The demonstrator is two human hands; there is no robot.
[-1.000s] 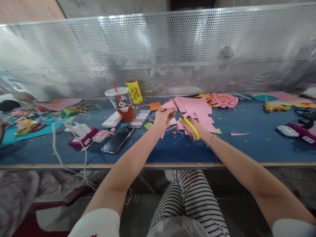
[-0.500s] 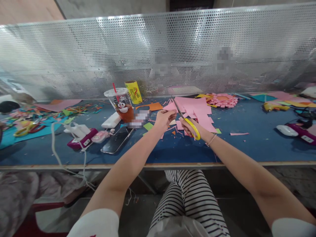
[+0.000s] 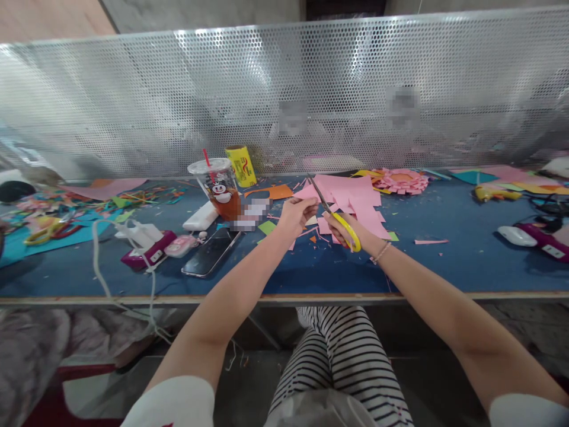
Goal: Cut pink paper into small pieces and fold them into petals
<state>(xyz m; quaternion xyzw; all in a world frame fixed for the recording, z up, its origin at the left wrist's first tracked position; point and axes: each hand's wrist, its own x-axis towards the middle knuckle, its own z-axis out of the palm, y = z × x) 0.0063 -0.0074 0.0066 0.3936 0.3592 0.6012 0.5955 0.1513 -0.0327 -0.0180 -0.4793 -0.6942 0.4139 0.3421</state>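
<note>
My right hand (image 3: 338,228) is closed around the yellow handles of a pair of scissors (image 3: 347,231). Their metal blades point up and away, just right of my left fingertips. My left hand (image 3: 297,214) pinches a small piece of pink paper (image 3: 306,193), which lies against the blades. Behind and beside both hands spread larger pink paper sheets (image 3: 362,193) with cut edges. Thin pink strips and small orange and green scraps (image 3: 267,227) lie around my fingers. The lower edge of the held piece is hidden by my fingers.
Left of my hands stand a plastic cup with a drink (image 3: 224,198) and a yellow box (image 3: 241,166); a phone (image 3: 212,252) lies nearer. A cabled purple power strip (image 3: 151,252) is further left. A pink paper flower (image 3: 402,181) and yellow glue gun (image 3: 495,193) lie right. A perforated metal panel (image 3: 178,107) rises behind.
</note>
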